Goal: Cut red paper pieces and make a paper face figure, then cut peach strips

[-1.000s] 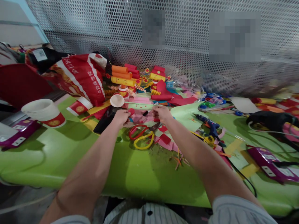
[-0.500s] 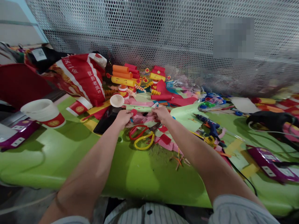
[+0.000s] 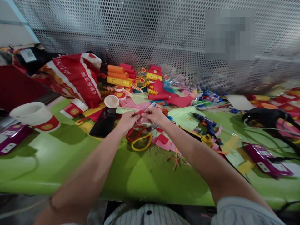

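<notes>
Near the middle, my left hand (image 3: 128, 120) is closed on a small red paper piece (image 3: 140, 112). My right hand (image 3: 155, 116) meets it from the right, fingertips pinched at the same red piece, with a thin white stick (image 3: 150, 107) showing by its fingers. A light green paper strip (image 3: 123, 110) extends left behind my left hand. Scissors (image 3: 142, 142) with red and yellow handles lie just below the hands, their blades partly hidden. A black phone (image 3: 103, 122) and a small white cup (image 3: 112, 101) are left of my left hand.
Paper figures (image 3: 119, 82) stand behind the hands, beside a red bag (image 3: 77, 78). A blue glue gun (image 3: 206, 122) and a purple power strip (image 3: 264, 159) lie right. Paper cups (image 3: 43, 120) stand left. Pink and red scraps (image 3: 164, 140) litter the green table (image 3: 140, 178).
My hands have come together; my right hand has moved from the green strip to the red piece. The whole view has shifted slightly.
</notes>
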Demonstrator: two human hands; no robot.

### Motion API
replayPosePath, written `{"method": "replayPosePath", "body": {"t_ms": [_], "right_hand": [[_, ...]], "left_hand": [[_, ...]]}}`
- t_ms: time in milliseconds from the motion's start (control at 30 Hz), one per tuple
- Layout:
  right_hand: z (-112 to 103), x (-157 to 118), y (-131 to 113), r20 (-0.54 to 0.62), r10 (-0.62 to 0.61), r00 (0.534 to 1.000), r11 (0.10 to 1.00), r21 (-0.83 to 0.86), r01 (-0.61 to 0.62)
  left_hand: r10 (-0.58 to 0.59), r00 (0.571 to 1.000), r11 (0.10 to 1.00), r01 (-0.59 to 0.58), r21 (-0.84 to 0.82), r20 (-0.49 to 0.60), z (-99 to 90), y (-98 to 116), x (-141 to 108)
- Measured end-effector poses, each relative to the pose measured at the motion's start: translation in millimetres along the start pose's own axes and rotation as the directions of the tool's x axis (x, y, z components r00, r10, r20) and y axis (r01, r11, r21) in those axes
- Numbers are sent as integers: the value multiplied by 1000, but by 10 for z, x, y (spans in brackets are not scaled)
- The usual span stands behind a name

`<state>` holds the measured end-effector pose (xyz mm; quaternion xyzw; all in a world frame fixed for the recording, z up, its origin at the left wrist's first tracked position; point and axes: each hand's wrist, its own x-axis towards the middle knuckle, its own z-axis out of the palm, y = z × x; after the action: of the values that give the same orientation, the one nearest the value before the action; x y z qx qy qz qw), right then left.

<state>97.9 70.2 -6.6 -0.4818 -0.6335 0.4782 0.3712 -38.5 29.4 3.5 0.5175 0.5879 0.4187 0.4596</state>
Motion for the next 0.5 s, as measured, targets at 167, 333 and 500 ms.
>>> {"method": "replayPosePath", "body": {"t_ms": [167, 333, 500], "right_hand": [[-94, -98, -69, -30, 80, 996, 993, 87, -77], [-407, -242, -101, -137, 186, 973, 970, 185, -160], [-672, -419, -111, -144, 178, 973, 974, 163, -154]], "left_hand": [[38, 999, 999, -38, 18, -5, -3, -20, -14], [55, 998, 998, -54, 30, -29, -27, -5, 9], [111, 993, 992, -109, 57, -36, 55, 205, 48]]}}
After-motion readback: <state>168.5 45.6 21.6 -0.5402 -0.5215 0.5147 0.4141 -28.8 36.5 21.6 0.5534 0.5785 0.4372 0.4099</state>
